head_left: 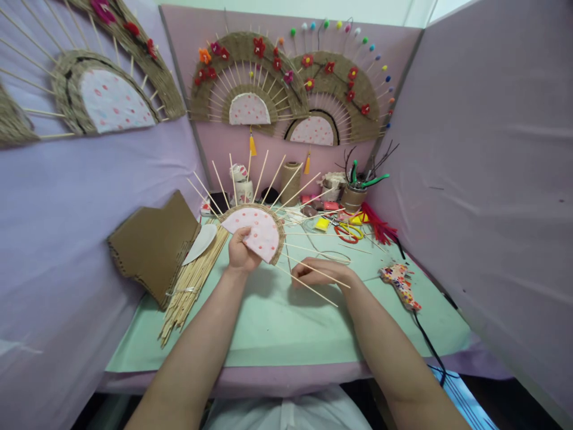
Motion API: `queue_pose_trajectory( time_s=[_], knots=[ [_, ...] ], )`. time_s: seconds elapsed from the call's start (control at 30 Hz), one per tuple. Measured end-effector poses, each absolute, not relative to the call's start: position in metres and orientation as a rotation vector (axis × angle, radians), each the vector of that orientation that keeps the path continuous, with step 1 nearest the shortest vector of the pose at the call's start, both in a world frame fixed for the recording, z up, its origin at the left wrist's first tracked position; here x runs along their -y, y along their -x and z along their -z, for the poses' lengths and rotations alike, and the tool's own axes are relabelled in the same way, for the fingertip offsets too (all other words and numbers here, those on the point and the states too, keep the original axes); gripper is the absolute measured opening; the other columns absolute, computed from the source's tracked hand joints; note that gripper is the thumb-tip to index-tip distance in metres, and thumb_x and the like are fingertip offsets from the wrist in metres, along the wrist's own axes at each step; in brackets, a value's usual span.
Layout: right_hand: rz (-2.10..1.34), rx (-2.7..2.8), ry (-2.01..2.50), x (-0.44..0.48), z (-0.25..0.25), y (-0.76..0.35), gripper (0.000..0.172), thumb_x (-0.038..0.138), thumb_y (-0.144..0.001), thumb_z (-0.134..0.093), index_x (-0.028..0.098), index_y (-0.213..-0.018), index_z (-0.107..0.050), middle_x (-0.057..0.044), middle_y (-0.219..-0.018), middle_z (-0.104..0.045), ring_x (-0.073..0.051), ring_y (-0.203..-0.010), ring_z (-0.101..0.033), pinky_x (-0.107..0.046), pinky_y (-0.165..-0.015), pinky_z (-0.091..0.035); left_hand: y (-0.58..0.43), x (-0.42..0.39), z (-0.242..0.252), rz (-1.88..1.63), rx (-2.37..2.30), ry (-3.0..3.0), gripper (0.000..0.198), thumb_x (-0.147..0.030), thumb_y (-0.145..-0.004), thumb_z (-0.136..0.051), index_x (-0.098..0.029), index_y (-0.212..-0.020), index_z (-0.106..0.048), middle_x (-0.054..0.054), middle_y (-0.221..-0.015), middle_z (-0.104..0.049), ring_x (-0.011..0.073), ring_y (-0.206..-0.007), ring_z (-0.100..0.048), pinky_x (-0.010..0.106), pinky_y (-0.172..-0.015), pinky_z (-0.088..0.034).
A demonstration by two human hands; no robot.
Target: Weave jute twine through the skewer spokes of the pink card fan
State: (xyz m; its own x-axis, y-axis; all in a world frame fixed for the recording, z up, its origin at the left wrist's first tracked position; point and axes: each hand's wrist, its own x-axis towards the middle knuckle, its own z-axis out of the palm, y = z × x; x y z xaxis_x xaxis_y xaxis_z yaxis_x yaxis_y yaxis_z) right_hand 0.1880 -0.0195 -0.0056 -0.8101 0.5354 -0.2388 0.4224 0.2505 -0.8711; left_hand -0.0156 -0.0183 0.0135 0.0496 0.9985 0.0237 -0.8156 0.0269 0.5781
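Observation:
My left hand (pixel 243 251) grips a half-round fan piece (pixel 258 230) by its lower straight side, thumb on the front. Its face is white cloth with pink dots, and twine edges the curve. Thin wooden sticks (pixel 265 176) fan outward from that curve. Below the sticks on the right, my right hand (pixel 308 273) is closed in a pinch. A thin strand of twine (pixel 287 254) runs from the fan's right edge down to its fingers. Two sticks pass in front of this hand and wrist, partly hiding it.
A bundle of wooden sticks (pixel 192 286) lies left beside brown cardboard (pixel 154 242). Scissors (pixel 348 233), red cords (pixel 378 227) and a twine spool (pixel 291 179) sit behind. A patterned glue gun (pixel 401 286) lies right. Finished fans (pixel 250 77) hang on the back panel.

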Motion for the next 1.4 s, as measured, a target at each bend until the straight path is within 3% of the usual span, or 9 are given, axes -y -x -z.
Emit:
queue_pose_trajectory(
  time_s=[0.17,0.73,1.13,1.4],
  knots=[
    [-1.7,2.421,0.858,0.02,0.009,-0.182,0.018,0.032,-0.071,-0.059,0.015,-0.072,-0.064,0.005,-0.058,-0.049,-0.007,-0.055,-0.04,-0.019,-0.05,-0.03,0.013,0.023,-0.014,-1.317,-0.379,-0.592,0.052,-0.032,-0.072,-0.045,-0.01,-0.118,-0.056,0.017,-0.114,-0.064,0.0343,-0.114,-0.054,0.056,-0.093,-0.042],
    [-1.695,2.247,0.988,0.017,0.007,-0.191,0.018,0.033,-0.072,-0.06,0.015,-0.071,-0.061,0.004,-0.058,-0.05,-0.007,-0.054,-0.042,-0.019,-0.05,-0.033,0.017,0.019,-0.012,-1.368,-0.436,-0.519,0.048,-0.028,-0.072,-0.049,-0.01,-0.115,-0.058,0.014,-0.109,-0.066,0.0305,-0.111,-0.057,0.049,-0.095,-0.043],
    [-1.544,1.332,1.043,-0.01,0.015,-0.238,0.035,0.045,-0.064,-0.071,0.018,-0.074,-0.051,0.008,-0.055,-0.036,-0.004,-0.046,-0.03,-0.019,-0.044,-0.023,0.025,0.015,-0.014,-1.521,-0.491,-0.526,0.043,-0.021,-0.069,-0.051,-0.013,-0.11,-0.061,0.009,-0.096,-0.071,0.0279,-0.102,-0.062,0.045,-0.093,-0.045],
    [-1.489,1.337,0.878,0.0,0.004,-0.255,0.033,0.041,-0.063,-0.074,0.019,-0.07,-0.052,0.007,-0.053,-0.034,-0.007,-0.048,-0.03,-0.022,-0.046,-0.023,0.027,0.009,-0.009,-1.614,-0.483,-0.587,0.039,-0.019,-0.067,-0.055,-0.014,-0.105,-0.063,0.008,-0.095,-0.071,0.0264,-0.102,-0.062,0.04,-0.092,-0.045]
  ],
)
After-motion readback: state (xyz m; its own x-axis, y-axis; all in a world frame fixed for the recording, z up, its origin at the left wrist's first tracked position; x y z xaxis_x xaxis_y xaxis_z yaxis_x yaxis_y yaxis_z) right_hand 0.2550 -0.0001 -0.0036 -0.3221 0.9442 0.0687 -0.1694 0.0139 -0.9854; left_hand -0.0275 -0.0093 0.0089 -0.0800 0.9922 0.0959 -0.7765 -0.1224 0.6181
